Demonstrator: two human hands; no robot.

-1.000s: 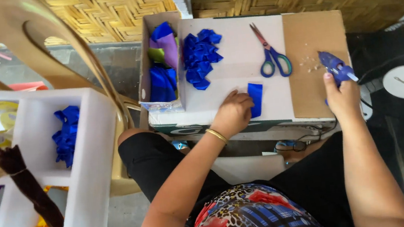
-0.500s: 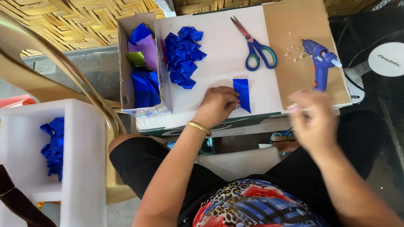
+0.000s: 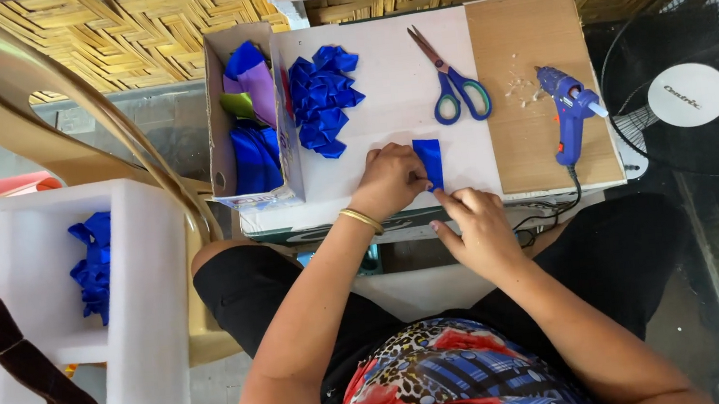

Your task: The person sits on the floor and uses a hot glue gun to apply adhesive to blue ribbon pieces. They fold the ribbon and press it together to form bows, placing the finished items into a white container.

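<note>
So both hands are on one small blue ribbon piece [image 3: 431, 162] lying on the white board [image 3: 383, 84], near its front edge, just left of the wooden panel [image 3: 535, 94]. The left hand [image 3: 388, 181] has its fingers curled and pressing down on the ribbon's left side, and the right hand [image 3: 474, 233] comes up from below with thumb and forefinger pinching the bottom corner. Biggest risk I see is the slick ribbon sliding under the fingers, so any fold in it would come out crooked. It's also sitting really close to the front edge, so one nudge could drop it into the lap. The glue gun [image 3: 568, 109] lies on the wood to the right with its nozzle near the edge and the cord hanging down, easy to snag with an elbow. The scissors [image 3: 452, 85] and the pile of finished blue pieces [image 3: 324, 99] are farther back.
</note>
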